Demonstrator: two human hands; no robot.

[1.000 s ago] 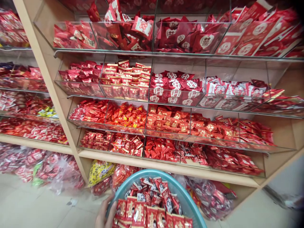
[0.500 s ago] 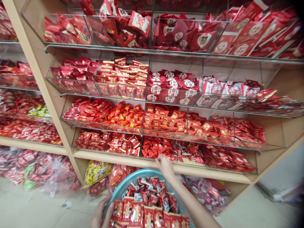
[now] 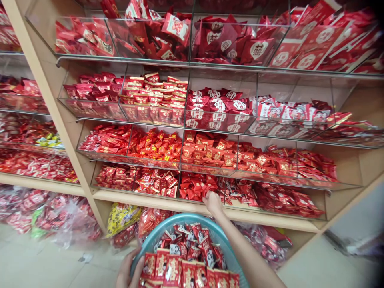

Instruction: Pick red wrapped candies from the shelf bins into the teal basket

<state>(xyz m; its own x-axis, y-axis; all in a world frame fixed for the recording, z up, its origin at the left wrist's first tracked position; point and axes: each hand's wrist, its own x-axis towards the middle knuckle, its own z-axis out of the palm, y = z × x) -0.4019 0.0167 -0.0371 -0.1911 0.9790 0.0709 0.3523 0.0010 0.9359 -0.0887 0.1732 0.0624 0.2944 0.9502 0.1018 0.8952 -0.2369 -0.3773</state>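
My left hand (image 3: 129, 269) is wrapped over the left rim of a round teal plastic basket (image 3: 150, 236), its thumb on the inner side. Inside the basket are red wrapped sweets (image 3: 207, 246) and a front row of flat red packets (image 3: 172, 271) with gold edges. My right hand (image 3: 213, 203) reaches across the basket to the lowest shelf, at the front of a compartment of loose red packets (image 3: 193, 187). Its fingers are curled closed by those packets. Whatever they may hold is hidden.
Stacked wooden shelves (image 3: 129, 198) with clear dividers hold red packets in many compartments. Bags of sweets, one yellow (image 3: 123, 218), lie beneath the bottom board. More bagged packets (image 3: 72, 216) sit at the left, above the tiled floor (image 3: 51, 264).
My right hand has shifted slightly right along the front of the lowest compartment, and its fingers look more curled. My left hand and the basket have hardly moved.
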